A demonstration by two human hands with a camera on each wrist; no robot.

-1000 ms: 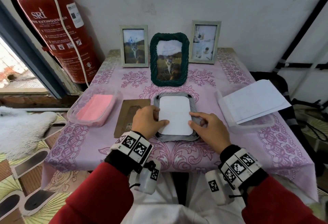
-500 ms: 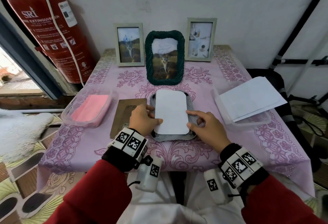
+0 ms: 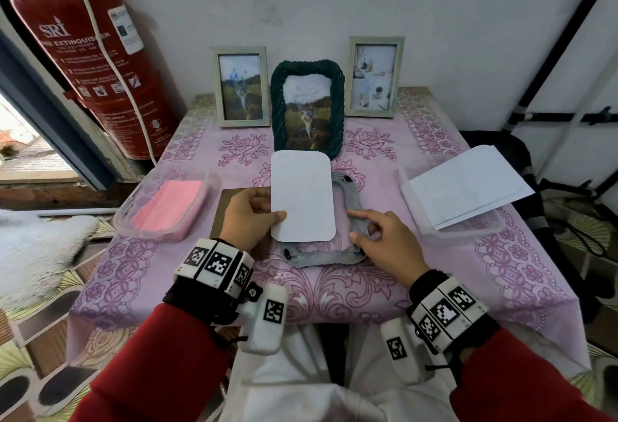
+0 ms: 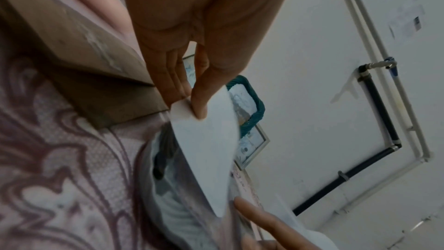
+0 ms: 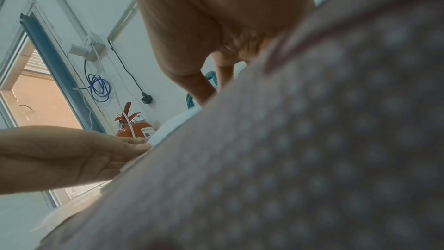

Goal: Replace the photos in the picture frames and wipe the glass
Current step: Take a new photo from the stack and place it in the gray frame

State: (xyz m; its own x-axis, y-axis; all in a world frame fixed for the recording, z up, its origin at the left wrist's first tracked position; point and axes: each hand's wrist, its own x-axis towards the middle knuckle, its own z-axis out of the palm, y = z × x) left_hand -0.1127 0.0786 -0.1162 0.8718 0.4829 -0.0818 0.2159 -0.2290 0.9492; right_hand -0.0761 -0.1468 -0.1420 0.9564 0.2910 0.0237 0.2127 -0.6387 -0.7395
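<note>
We see the white photo card (image 3: 302,196) lifted above the grey frame (image 3: 356,207), which lies face down near the front middle of the desk (image 3: 501,264). The left hand (image 3: 249,217) pinches the card at its lower left edge, thumb on top and fingers below. Only the blank back of the card shows, so we cannot tell what picture it carries. The card hides the left part of the grey frame. The right hand (image 3: 384,237) rests on the right edge of this frame with the index finger stretched out; the fingers grip nothing.

Behind the left hand lies a brown backing board (image 3: 227,207), partly covered by that hand. In the right wrist view, the blurred tablecloth (image 5: 312,159) fills most of the picture and little else can be made out.

At the back of the desk stand a dark green frame (image 3: 307,109) with a cat photo and two pale frames (image 3: 240,87) beside it. A clear tray (image 3: 167,207) on the left holds a pink cloth, and another tray (image 3: 468,224) on the right holds white sheets.

The red fire extinguisher (image 3: 87,53) at the left reads "SRI" and "EXTINGUISHER"; its smaller lines are not readable. The desk carries a pink flowered cloth and stands against a white wall.
</note>
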